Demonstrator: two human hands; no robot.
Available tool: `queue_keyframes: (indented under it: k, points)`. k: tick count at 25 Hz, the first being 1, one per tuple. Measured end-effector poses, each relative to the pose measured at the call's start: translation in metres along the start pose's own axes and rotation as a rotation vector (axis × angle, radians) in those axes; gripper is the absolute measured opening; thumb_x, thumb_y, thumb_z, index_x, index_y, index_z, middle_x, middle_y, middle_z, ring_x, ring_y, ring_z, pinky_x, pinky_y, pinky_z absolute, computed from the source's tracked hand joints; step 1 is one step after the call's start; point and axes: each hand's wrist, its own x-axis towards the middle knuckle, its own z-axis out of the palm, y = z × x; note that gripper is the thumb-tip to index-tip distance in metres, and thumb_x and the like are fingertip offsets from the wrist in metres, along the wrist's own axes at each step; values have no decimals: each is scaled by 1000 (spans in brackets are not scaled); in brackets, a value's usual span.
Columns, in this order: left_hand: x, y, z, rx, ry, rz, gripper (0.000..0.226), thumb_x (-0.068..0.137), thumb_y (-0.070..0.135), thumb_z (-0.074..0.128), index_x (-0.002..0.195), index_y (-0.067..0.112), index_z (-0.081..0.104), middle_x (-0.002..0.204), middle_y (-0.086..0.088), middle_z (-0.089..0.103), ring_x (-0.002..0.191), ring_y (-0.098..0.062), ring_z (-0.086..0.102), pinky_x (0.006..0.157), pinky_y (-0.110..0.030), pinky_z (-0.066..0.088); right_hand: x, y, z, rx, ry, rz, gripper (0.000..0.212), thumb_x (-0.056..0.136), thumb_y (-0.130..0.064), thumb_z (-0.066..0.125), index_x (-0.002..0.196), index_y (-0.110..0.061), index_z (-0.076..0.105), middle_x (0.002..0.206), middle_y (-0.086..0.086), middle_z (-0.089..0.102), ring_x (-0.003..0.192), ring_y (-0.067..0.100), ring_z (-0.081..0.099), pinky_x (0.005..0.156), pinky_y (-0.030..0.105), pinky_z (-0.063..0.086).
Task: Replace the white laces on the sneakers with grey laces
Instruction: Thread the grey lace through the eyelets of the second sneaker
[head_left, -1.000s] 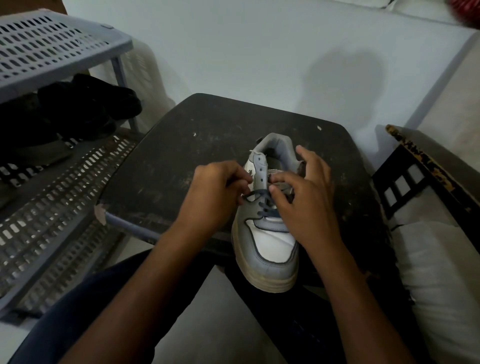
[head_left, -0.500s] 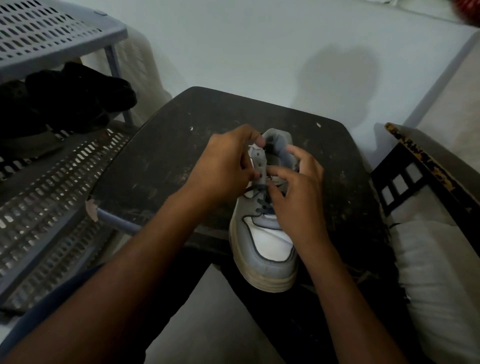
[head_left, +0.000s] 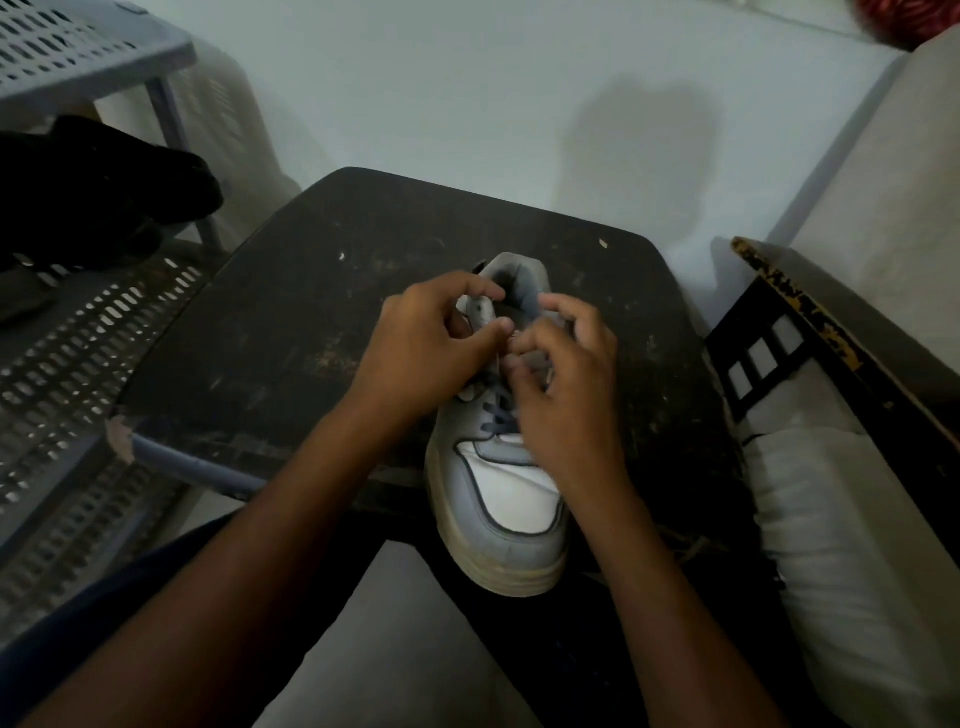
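A single head-worn wide-angle view looks forward and steeply down from above the person's lap, close over the dark stool top (head_left: 291, 332) that fills the middle. The two forearms enter from 6 and 7 o'clock. A perforated grey rack (head_left: 78, 364) lies at 9 o'clock, a dark wooden frame (head_left: 810, 332) at 3 o'clock, pale floor at 12.

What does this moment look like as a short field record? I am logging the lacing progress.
sneaker: one sneaker, toe toward the person, on the dark table
lace: grey lace crossed through the lower eyelets
left hand: left hand, fingers curled at the upper eyelets
right hand: right hand, fingers curled at the tongue
white lace: none visible
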Motion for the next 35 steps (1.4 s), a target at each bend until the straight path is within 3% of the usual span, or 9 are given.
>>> queue_keyframes:
  k: [4,7,10,13,17,22,26,29,35]
  points:
    - [6,-9,-5,-86,-27,-70,21,86,23,74,106,26,70,55,3,60,44,1,51,50,-13,42,24,12,-36,692,324,388,16,90,-10,53,80,-22,52,113,3,63,108,21,63,92,31,52]
    - [7,-14,-5,-175,-57,-106,22,84,23,76,105,29,71,54,5,58,45,-1,51,50,-18,43,23,-1,-57,1342,205,563,15,95,-6,38,84,-13,46,64,-1,58,57,11,61,59,28,56]
    - [7,-12,-4,-193,-57,-110,22,84,23,76,105,27,70,54,2,58,44,-5,52,47,-19,43,15,-21,-46,468,-108,298,7,97,-23,49,95,-25,55,52,-15,45,43,-1,40,45,16,35]
    - [5,-10,-3,-219,-58,-100,23,86,19,74,108,20,69,53,-2,60,38,-10,53,41,-20,42,10,-30,-30,-156,-300,92,15,87,-36,67,101,-36,65,69,-16,59,63,-3,57,59,16,47]
    - [4,-9,-2,-217,-36,-116,22,85,18,74,106,21,70,54,-2,61,36,-12,53,38,-19,40,14,-29,-33,-246,-292,172,22,90,-35,62,69,-30,58,68,-12,59,62,2,54,55,21,41]
    - [6,-12,-4,-194,-26,-145,21,85,22,75,105,25,70,59,-5,64,41,-9,55,40,-16,40,31,9,-91,-127,242,372,18,97,-31,52,94,-17,63,81,0,59,77,19,59,63,25,41]
    - [4,-9,-1,-201,-24,-132,21,86,19,73,107,23,69,59,-8,64,41,-11,58,40,-16,41,19,-15,-54,-98,-62,175,15,90,-31,62,105,-31,65,67,-16,55,62,-1,55,57,17,42]
    - [3,-10,-1,-203,-16,-120,22,87,18,72,108,22,69,57,-7,64,42,-13,59,41,-17,42,9,-25,-21,-327,-292,64,21,92,-34,60,112,-34,66,84,-10,65,75,9,60,64,22,44]
    - [5,-11,-3,-207,-19,-152,21,87,18,72,108,23,70,62,-6,68,45,-13,61,44,-17,43,30,9,-62,-110,154,245,14,94,-26,57,82,-20,60,71,-3,58,66,14,56,54,10,36]
